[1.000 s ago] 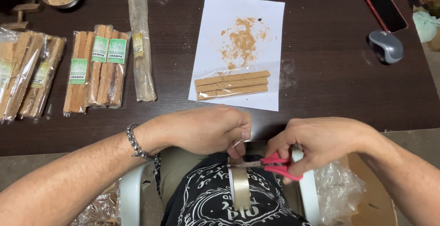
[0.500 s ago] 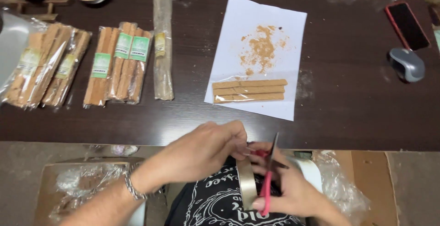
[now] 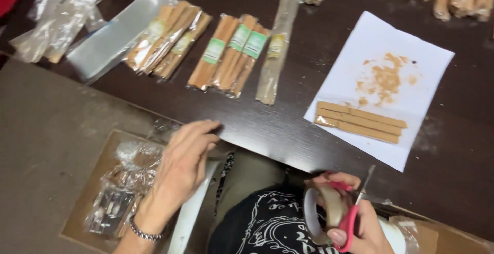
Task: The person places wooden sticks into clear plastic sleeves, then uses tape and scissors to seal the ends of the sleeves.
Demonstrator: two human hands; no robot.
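A person seated at a dark wooden bench [image 3: 288, 130] works over their lap, seen from a head-worn camera looking down. The right hand [image 3: 355, 218] is closed around two things at once: a roll of clear packing tape [image 3: 321, 213] and a pair of red-handled scissors [image 3: 355, 207], whose metal blades point up toward the bench edge. Both are held low, just below the near edge of the bench, above a black printed shirt [image 3: 262, 223]. The left hand [image 3: 182, 164], wearing a metal chain bracelet [image 3: 146, 232] at the wrist, holds nothing; its fingers are loosely stretched out, with the fingertips touching the near edge of the bench. Beneath that hand sits an open brown cardboard box [image 3: 92, 182] holding crumpled clear plastic wrappers [image 3: 123, 182]. On the bench, a white sheet of paper [image 3: 360, 53] carries three bare tan wooden sticks [image 3: 360, 121] lying side by side, with a scatter of tan crumbs [image 3: 383, 79] above them. To the left of the sheet lie a long, narrow clear-wrapped stick [image 3: 275, 53], a bundle of tan sticks with green labels [image 3: 229, 56], and another wrapped bundle of tan sticks [image 3: 167, 40]. Loose clear plastic sleeves [image 3: 77, 22] are heaped at the far left of the bench
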